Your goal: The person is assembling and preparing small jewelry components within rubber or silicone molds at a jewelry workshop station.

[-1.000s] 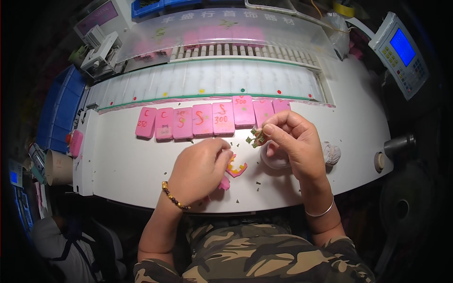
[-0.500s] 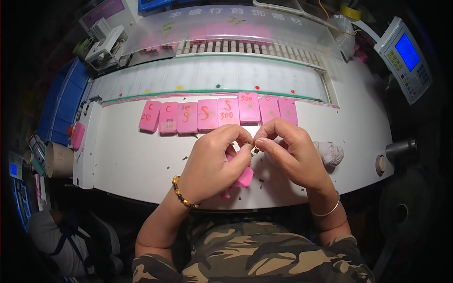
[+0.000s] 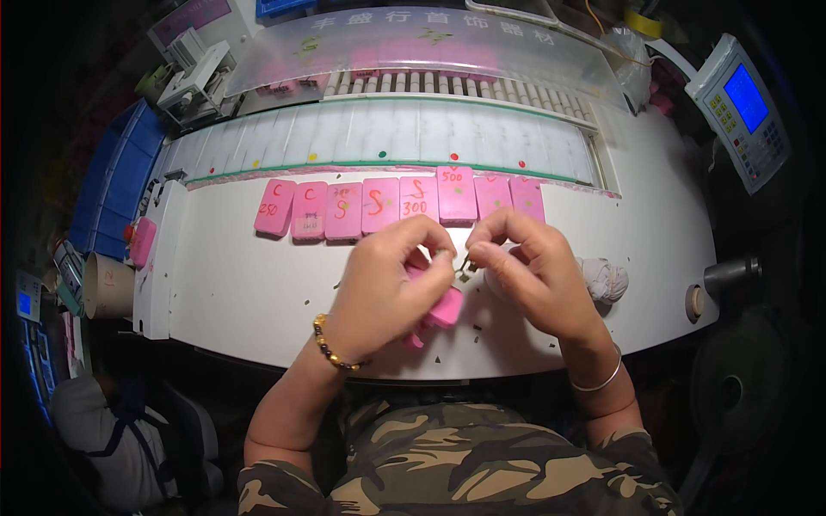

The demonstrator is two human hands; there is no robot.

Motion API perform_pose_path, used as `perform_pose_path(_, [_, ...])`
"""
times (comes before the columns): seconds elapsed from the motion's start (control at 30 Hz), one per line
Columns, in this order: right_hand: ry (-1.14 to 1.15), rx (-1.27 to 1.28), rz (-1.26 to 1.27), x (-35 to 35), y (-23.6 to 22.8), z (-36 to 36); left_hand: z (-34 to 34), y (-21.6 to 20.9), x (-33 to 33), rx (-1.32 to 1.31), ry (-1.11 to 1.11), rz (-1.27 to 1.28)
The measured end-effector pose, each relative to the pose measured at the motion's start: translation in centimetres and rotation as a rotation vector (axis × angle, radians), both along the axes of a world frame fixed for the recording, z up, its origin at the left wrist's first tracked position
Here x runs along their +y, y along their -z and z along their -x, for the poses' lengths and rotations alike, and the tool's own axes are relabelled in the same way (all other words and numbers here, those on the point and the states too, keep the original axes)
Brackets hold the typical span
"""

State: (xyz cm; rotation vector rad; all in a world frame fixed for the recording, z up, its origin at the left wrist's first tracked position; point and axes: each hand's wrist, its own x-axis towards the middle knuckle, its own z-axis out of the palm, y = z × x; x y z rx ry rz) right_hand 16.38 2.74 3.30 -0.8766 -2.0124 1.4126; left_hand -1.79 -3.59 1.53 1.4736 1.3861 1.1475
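My left hand is closed in a pinch, thumb against forefinger. What it holds, if anything, is hidden. Beneath it a pink block shows in part, with further pink pieces half covered by the palm. My right hand pinches too, its fingertips close to the left ones but a little apart. At its fingertips is a small dark piece, too tiny to name. Behind both hands stands a row of pink blocks with red marks, side by side on the white table.
A slatted white conveyor with coloured dots runs behind the row, under a clear cover. Right of my right hand lies a white wrapped bundle. Dark scraps dot the table. A control panel stands far right, a blue bin left.
My hands' fingertips have drawn slightly apart, showing a small dark piece at the right ones. On the conveyor, the slats with the coloured dots have shifted left.
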Motion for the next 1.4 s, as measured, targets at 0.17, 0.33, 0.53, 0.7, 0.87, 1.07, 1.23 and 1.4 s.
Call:
perform_pose_path(0.17, [0.156, 0.118, 0.295, 0.8, -0.8, -0.5, 2.7, -0.6, 0.1, 0.449, -0.113, -0.163])
perform_pose_path(0.33, [0.113, 0.241, 0.313, 0.9, 0.1, 0.3, 1.1, -0.5, -0.1, 0.286, -0.122, -0.306])
perform_pose_path(0.53, [0.084, 0.244, 0.171, 0.2, 0.5, 1.1, -1.2, -0.1, -0.6, -0.282, -0.070, 0.044])
perform_pose_path(0.7, [0.095, 0.111, -0.212, 0.3, 0.5, 0.9, -1.1, -0.2, -0.5, -0.297, -0.060, 0.050])
perform_pose_path(0.87, [0.016, 0.000, -0.525, -0.2, -0.9, 0.8, -0.9, -0.1, -0.8, -0.171, -0.053, -0.049])
perform_pose_path(1.07, [-0.072, -0.159, -0.978, -0.4, -1.2, 0.1, -0.7, 0.3, -1.2, -0.156, 0.010, 0.016])
perform_pose_path(1.23, [-0.162, -0.316, -1.191, -0.9, -1.5, -0.4, -0.8, 0.3, -1.5, -0.007, 0.041, -0.066])
perform_pose_path(1.4, [-0.146, -0.260, -1.255, -0.8, -1.1, -0.8, -1.7, 0.5, -1.4, -0.026, 0.027, -0.163])
